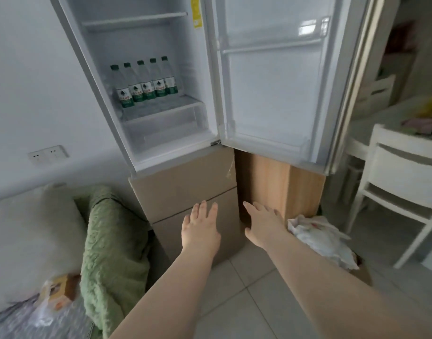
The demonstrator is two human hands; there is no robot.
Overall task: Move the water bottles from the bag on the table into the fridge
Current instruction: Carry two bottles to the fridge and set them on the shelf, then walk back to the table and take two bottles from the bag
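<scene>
The fridge (99,77) stands in front of me with its upper door (271,94) swung wide to the right. Several clear water bottles (146,84) with green caps and green labels stand upright in a row on the lower glass shelf. My left hand (201,228) and my right hand (262,225) are both stretched out low in front of the beige lower fridge doors, fingers apart and holding nothing. The table (361,133) is partly visible at the far right; the bag on it cannot be made out clearly.
A wooden cabinet (278,189) stands under the open door. A crumpled white plastic bag (322,238) lies in a cardboard box on the floor to its right. A white chair (403,187) is at the right. A green blanket (109,245) and pillow lie at left.
</scene>
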